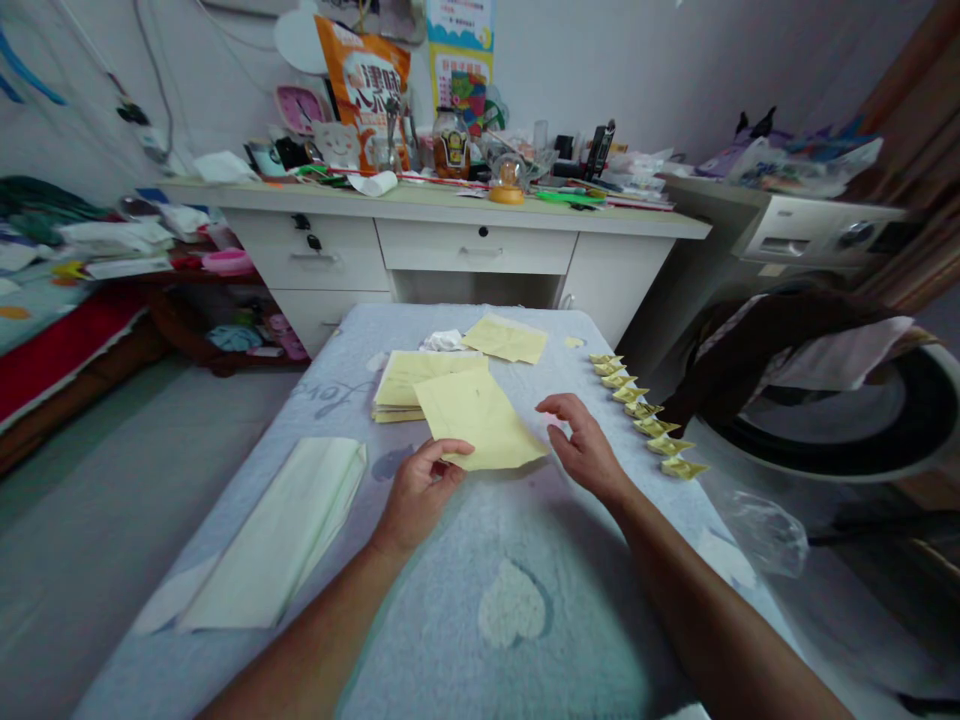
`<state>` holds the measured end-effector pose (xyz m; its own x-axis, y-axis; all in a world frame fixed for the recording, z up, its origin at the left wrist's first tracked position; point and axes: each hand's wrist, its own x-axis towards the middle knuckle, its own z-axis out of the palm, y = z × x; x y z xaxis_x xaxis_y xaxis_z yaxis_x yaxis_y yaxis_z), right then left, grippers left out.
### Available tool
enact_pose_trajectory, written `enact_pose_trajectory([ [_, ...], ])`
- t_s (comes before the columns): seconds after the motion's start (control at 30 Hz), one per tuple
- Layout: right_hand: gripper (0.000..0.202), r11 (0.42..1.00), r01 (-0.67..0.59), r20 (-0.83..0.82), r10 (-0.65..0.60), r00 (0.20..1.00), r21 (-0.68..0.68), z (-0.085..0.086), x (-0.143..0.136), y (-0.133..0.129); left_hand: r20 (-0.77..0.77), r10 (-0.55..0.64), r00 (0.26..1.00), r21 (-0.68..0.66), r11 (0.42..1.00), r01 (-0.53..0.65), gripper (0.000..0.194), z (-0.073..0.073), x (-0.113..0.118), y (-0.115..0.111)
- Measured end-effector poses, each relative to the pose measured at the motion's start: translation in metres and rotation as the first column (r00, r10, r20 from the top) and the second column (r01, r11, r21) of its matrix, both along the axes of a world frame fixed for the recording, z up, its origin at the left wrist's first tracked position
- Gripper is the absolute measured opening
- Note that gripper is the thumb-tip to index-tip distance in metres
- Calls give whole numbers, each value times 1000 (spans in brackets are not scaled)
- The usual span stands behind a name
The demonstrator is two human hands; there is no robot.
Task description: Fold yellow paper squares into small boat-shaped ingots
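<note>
Aslant, yellow sheet point(484, 415), long diagonal toward right hand point(586, 450).

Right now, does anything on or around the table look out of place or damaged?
Two things, perhaps. A crumpled white wad lies behind the yellow stack, odd among flat paper. To the right, a dark cloth hangs across the open washer door, looking left there. I see no clear damage.

A paper stack point(397, 385) (low) blocks beyond the left fingers point(454, 447). Folded papers point(651, 427) stand outside the right fingers point(564, 403); nearside of both, bench point(431, 640) lies open.
</note>
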<state>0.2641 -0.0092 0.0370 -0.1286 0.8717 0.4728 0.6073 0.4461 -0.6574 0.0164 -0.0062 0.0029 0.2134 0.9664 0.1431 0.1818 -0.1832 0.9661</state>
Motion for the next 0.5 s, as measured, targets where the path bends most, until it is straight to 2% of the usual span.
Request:
enact_pose_trajectory([
  [0.07, 42, 999, -2, -18, 1, 1000, -52, -12, 9, 4, 49, -40, 998, -59, 997, 43, 22, 4, 1, -2],
  [0.2, 59, 989, -98, 6, 99, 995, -107, -28, 7, 2, 130, -68, 989, -147, 985, 87, 24, 12, 4, -5],
  [0.27, 56, 987, -134, 39, 138, 990, -84, -31, 2, -1, 160, -78, 984, -165, 981, 104, 24, 12, 5, -5],
  [0.33, 41, 984, -169, 68, 173, 983, -61, -33, -2, -3, 165, -98, 981, -178, 976, 127, 26, 9, 6, -5],
  [0.43, 26, 974, -222, 99, 225, 969, -44, -32, -3, -3, 47, -104, 993, -150, 983, 110, 39, 5, 4, -3],
  [0.5, 23, 966, -255, 94, 258, 962, -48, -30, -2, -3, -137, -37, 990, -31, 999, 33, 45, 5, 1, -2],
])
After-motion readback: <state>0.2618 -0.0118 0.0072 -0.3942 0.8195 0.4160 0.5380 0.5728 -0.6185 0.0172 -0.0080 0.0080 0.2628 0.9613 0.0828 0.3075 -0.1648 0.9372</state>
